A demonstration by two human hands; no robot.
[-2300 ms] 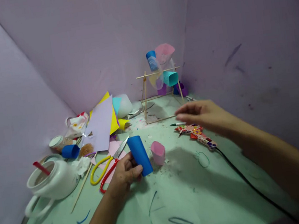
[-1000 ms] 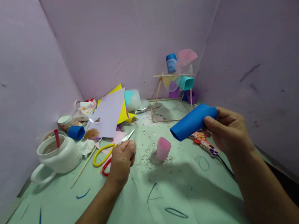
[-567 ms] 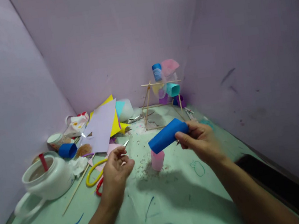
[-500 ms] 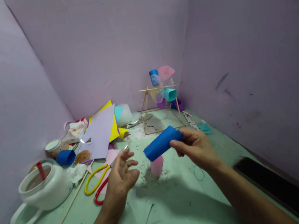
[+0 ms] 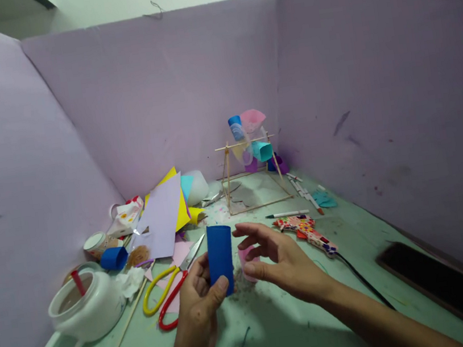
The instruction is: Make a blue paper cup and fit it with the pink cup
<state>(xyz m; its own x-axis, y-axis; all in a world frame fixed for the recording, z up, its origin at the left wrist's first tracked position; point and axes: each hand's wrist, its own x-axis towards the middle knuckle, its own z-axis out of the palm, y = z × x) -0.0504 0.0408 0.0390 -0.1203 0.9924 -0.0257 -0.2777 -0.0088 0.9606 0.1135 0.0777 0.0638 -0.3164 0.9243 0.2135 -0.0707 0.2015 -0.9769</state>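
Note:
My left hand (image 5: 198, 307) is closed round the lower part of an upright blue paper tube (image 5: 220, 254), thumb across its front. My right hand (image 5: 276, 262) hovers just right of the tube with fingers spread and curled, holding nothing; it sits in front of a small pink paper cup (image 5: 246, 260) on the green table, which it partly hides. Behind them stands a stick frame with coloured paper cups (image 5: 250, 153) fixed around a wheel.
Yellow-and-red scissors (image 5: 167, 286) lie left of my left hand. A white teapot (image 5: 84, 309) stands at far left, beside coloured paper sheets (image 5: 163, 212). A patterned glue gun (image 5: 306, 227) with a black cord and a pen (image 5: 286, 214) lie right. Purple walls enclose the table; a dark strip (image 5: 440, 282) lies at right.
The blue tube went from my right hand, held slanted, into my left hand, now upright. My right hand let go and opened beside it. The view tilted upward.

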